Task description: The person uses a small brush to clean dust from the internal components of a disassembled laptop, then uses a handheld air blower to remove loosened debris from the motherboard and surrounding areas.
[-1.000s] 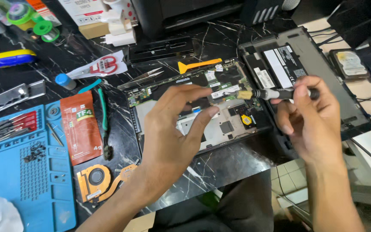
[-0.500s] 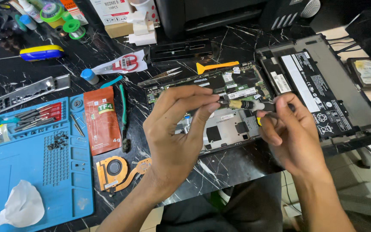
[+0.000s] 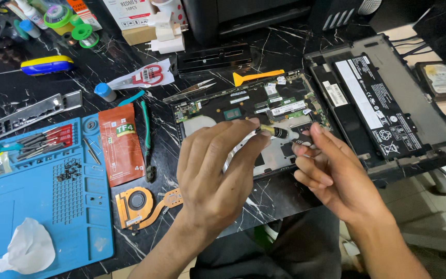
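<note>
blue mat (image 3: 37, 206) far left of the motherboard (image 3: 249, 111), copper heatsink fan (image 3: 140, 204) near its lower left. your left hand (image 3: 215, 170) over the board, fingers pinched on the screwdriver (image 3: 274, 132) tip. your right hand (image 3: 331, 173) just right, fingers closed on its handle. laptop base (image 3: 388, 103) right of board on the surface.

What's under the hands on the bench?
Under the left hand and right hand, holding a screwdriver, lies a bare laptop motherboard on the black marble table. Its lower middle is covered.
</note>
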